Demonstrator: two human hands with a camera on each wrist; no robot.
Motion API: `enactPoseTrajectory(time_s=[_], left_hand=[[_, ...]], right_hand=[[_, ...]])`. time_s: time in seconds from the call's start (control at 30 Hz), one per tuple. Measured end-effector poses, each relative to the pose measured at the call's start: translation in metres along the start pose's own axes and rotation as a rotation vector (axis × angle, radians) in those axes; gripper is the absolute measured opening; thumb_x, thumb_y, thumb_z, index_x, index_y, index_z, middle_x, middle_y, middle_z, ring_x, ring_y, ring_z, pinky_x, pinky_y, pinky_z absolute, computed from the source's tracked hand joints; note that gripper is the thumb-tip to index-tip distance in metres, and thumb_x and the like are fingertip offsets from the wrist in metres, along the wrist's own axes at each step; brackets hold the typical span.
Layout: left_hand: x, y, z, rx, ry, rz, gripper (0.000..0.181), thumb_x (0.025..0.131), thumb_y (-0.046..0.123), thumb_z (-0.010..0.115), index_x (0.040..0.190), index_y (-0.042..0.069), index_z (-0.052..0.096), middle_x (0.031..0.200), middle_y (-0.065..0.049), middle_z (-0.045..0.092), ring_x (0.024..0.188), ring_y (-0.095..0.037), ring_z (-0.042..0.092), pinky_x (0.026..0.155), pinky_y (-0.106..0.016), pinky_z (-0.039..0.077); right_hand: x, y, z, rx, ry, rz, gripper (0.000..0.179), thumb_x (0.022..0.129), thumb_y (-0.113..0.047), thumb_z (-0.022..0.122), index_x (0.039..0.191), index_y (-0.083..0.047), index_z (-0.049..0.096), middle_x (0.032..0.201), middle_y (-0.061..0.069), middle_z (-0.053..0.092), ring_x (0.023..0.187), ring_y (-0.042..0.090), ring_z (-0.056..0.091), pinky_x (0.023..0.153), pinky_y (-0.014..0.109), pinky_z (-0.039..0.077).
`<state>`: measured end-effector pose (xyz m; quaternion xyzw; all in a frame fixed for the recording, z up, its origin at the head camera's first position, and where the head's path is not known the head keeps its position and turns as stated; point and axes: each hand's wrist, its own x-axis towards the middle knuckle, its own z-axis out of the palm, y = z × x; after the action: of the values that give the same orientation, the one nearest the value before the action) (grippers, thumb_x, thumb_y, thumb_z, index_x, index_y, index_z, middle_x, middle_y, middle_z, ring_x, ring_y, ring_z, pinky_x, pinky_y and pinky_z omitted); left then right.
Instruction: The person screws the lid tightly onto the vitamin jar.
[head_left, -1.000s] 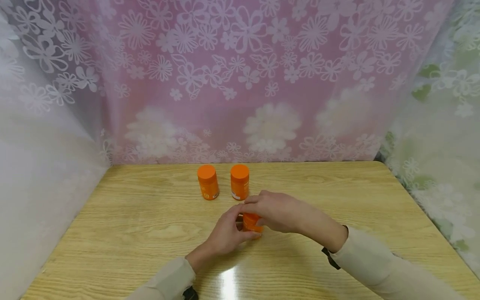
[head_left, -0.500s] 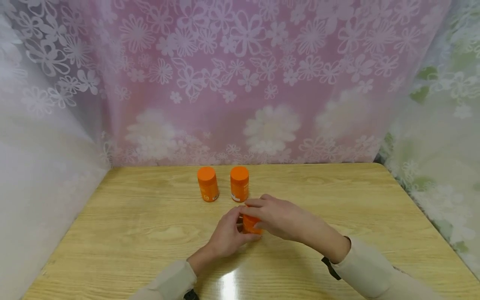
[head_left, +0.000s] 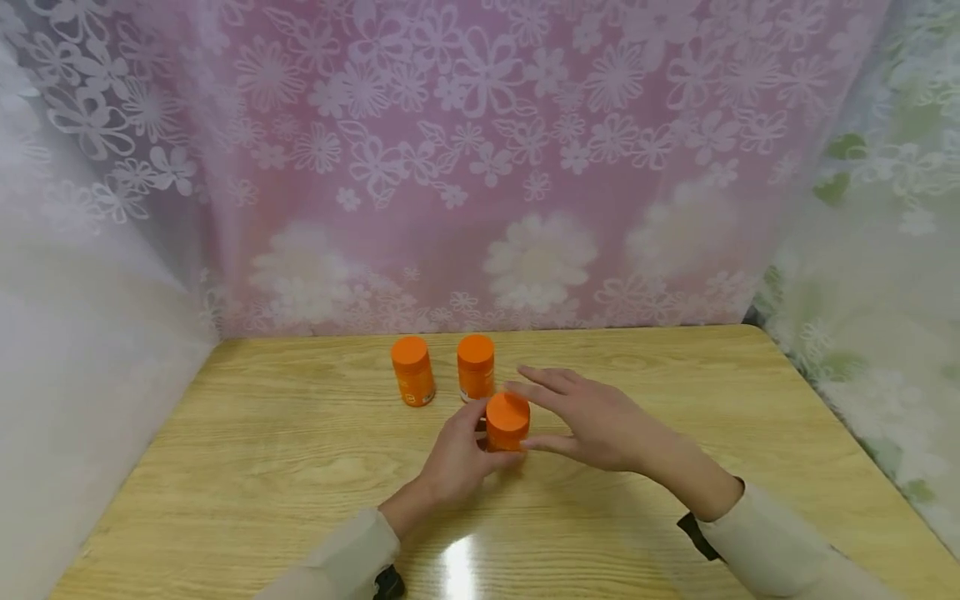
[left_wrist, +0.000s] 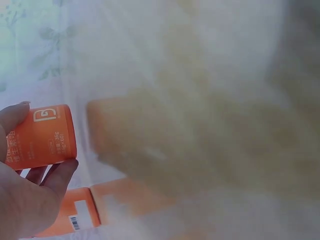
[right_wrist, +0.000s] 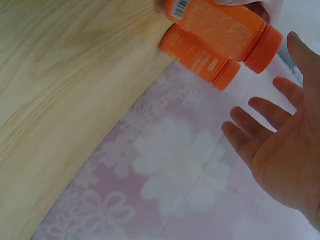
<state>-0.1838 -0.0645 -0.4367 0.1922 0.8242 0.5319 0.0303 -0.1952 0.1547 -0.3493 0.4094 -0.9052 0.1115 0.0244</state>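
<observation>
My left hand grips an orange jar around its side, thumb at the front. An orange screw lid tops this jar, seen from above in the head view. Printed white lettering faces the left wrist camera on the held jar, and a small gap shows between its base and its reflection. To the right of the lid my right hand is spread, thumb and fingers apart. In the right wrist view this right hand has bare space between its fingertips and the lidded jar.
Two similar orange jars stand upright behind the hands, a left jar and a right jar close behind the held one. The wooden table ends at a pink floral curtain. Pale curtains hang on both sides.
My right hand was over the lid with its fingers around it; it has let go and drawn back to the right, opening out. The jar stays in my left hand, its lid now visible.
</observation>
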Motion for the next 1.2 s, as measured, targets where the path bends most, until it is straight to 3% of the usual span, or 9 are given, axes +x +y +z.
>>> enactPoseTrajectory(time_s=[0.17,0.37,0.5,0.7,0.93,1.2], left_hand=[[0.013,0.008,0.002,0.003,0.001,-0.022,0.062,0.08,0.028,0.079,0.133,0.019,0.049,0.122,0.005,0.053,0.11,-0.015,0.054,0.092,-0.037,0.048],[0.029,0.011,0.008,0.027,0.008,-0.031,0.062,0.081,0.024,0.079,0.134,0.016,0.048,0.123,0.003,0.053,0.112,-0.017,0.053,0.093,-0.039,0.048],[0.04,0.008,0.014,0.08,0.028,-0.041,0.062,0.082,0.023,0.078,0.135,0.013,0.046,0.124,0.001,0.052,0.114,-0.017,0.053,0.093,-0.038,0.048],[0.057,0.008,0.024,0.184,0.076,-0.067,0.063,0.083,0.023,0.077,0.136,0.009,0.044,0.123,-0.002,0.054,0.112,-0.019,0.054,0.095,-0.04,0.046],[0.073,0.007,0.033,0.253,0.117,-0.094,0.065,0.084,0.025,0.076,0.137,0.009,0.042,0.12,-0.004,0.054,0.11,-0.021,0.054,0.095,-0.041,0.045],[0.088,0.008,0.04,0.241,0.107,-0.106,0.066,0.085,0.025,0.075,0.138,0.007,0.04,0.123,-0.007,0.052,0.113,-0.023,0.053,0.098,-0.042,0.043]], right_hand=[[-0.018,0.021,-0.003,-0.089,0.048,0.106,0.07,0.091,-0.061,0.05,0.149,-0.028,0.034,0.154,0.005,0.026,0.136,0.032,0.032,0.097,0.055,0.04],[-0.042,0.049,0.0,-0.189,0.042,0.224,0.075,0.091,-0.066,0.043,0.151,-0.025,0.03,0.155,0.012,0.023,0.138,0.038,0.024,0.107,0.058,0.023],[-0.059,0.065,0.002,-0.18,0.008,0.285,0.078,0.089,-0.069,0.043,0.152,-0.024,0.028,0.156,0.012,0.019,0.139,0.039,0.021,0.108,0.06,0.016],[-0.083,0.085,0.007,-0.14,-0.02,0.363,0.079,0.089,-0.067,0.046,0.151,-0.021,0.03,0.155,0.015,0.02,0.137,0.043,0.021,0.105,0.065,0.016],[-0.096,0.098,0.017,-0.109,-0.065,0.397,0.078,0.091,-0.065,0.045,0.152,-0.019,0.028,0.155,0.019,0.019,0.136,0.046,0.022,0.104,0.065,0.015],[-0.104,0.103,0.021,-0.105,-0.057,0.389,0.074,0.093,-0.06,0.046,0.151,-0.015,0.031,0.153,0.021,0.021,0.134,0.048,0.024,0.105,0.062,0.019]])
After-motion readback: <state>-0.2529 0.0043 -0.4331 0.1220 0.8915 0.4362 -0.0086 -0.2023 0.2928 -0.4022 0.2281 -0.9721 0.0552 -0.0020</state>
